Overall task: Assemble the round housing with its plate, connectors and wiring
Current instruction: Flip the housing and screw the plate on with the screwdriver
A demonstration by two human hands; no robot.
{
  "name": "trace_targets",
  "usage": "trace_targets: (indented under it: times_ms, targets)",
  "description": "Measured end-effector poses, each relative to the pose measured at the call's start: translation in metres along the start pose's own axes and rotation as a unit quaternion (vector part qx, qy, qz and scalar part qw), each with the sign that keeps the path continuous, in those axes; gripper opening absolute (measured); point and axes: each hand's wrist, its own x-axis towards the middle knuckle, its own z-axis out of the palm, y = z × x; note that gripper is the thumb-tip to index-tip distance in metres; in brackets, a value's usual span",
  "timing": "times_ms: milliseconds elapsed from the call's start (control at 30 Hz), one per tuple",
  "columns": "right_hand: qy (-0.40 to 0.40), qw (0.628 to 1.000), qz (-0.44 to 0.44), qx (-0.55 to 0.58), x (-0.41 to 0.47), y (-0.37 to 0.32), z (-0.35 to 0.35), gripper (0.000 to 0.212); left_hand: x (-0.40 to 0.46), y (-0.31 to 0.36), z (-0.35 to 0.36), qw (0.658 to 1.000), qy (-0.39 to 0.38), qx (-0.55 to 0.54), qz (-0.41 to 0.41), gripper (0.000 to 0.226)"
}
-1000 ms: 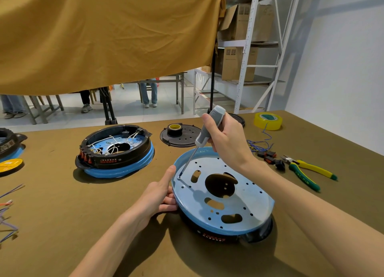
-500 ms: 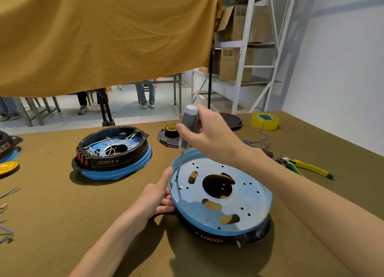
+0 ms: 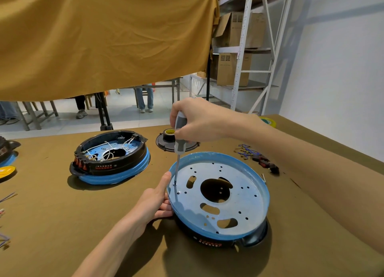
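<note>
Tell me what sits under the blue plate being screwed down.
Under the blue plate a black housing with red lettering shows at the near edge. Dark interior shows through the plate's big centre hole; wiring or connectors inside are hidden.

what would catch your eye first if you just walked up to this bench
The right hand holding a screwdriver upright, tip down on the blue plate at centre, while the left hand steadies its rim. Behind to the left sits a second housing full of white wires, under a big mustard cloth.
</note>
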Motion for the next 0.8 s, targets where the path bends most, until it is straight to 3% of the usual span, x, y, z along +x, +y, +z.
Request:
trace_targets:
  times_ms: [133,300,433,567,633,733,800]
  targets:
    - [0.063,0.983,0.017,-0.173,0.009,-0.004,0.007,0.043,0.001,0.0,-0.001,1.0,-0.001,0.003,-0.004,0.098]
    - [-0.027,0.998,0.03,-0.045,0.011,-0.004,-0.002,0.032,-0.001,0.001,0.0,1.0,0.003,0.003,-0.003,0.096]
    - [0.079,0.978,0.011,-0.194,0.014,-0.004,0.012,0.035,-0.002,0.001,0.001,1.0,0.002,0.008,-0.001,0.093]
    - [-0.042,0.995,0.047,-0.079,0.014,-0.005,-0.001,0.039,-0.003,0.002,0.003,1.0,0.004,0.006,0.0,0.093]
    - [-0.019,0.996,0.043,-0.082,0.015,-0.005,0.0,0.035,-0.002,0.002,0.003,1.0,0.007,0.006,-0.003,0.091]
    - [0.072,0.972,0.017,-0.222,0.018,-0.005,0.012,0.034,-0.001,0.001,0.002,1.0,0.007,0.004,-0.006,0.092]
    - [0.02,0.981,0.032,-0.188,0.018,-0.003,0.007,0.035,0.0,0.001,0.001,1.0,0.009,0.005,-0.005,0.094]
